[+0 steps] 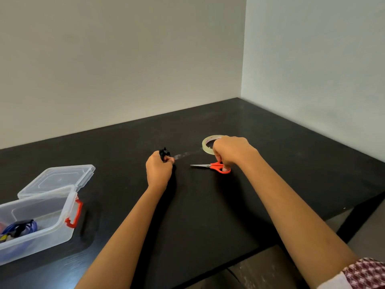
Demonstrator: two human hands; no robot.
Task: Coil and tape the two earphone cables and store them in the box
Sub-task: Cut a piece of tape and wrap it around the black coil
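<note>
Head cam: my left hand (159,170) is curled tight round the black earphone coil (164,152), bundle poking out the top of the fist, held just off the table (198,215). A tape strip (183,155) runs from my left fingertips rightward and slightly away to the tape roll (207,143), which lies flat just behind my right hand (231,152). Right hand is knuckles-up, fingers curled down into the red handles of the scissors (216,166); can't tell whether it also touches the roll. Scissors lie flat on the table, long axis left-right, blades closed and pointing at my left hand, on the near side of the strip and roughly parallel to it. Key relation: the strip spans the gap between both hands, and the blades lie just below it on my side, so I judge the cut needs the scissors lifted and turned across the strip, right hand doing the work, left keeping tension. Risk: slack tape folds on itself or sticks to the table. Box (62,226) is well to the left of my left hand and nearer to me, lid (58,180) hinged open, blue cable (23,227) already inside. So roughly one done, the black one at the taping step, storing not yet done.
</note>
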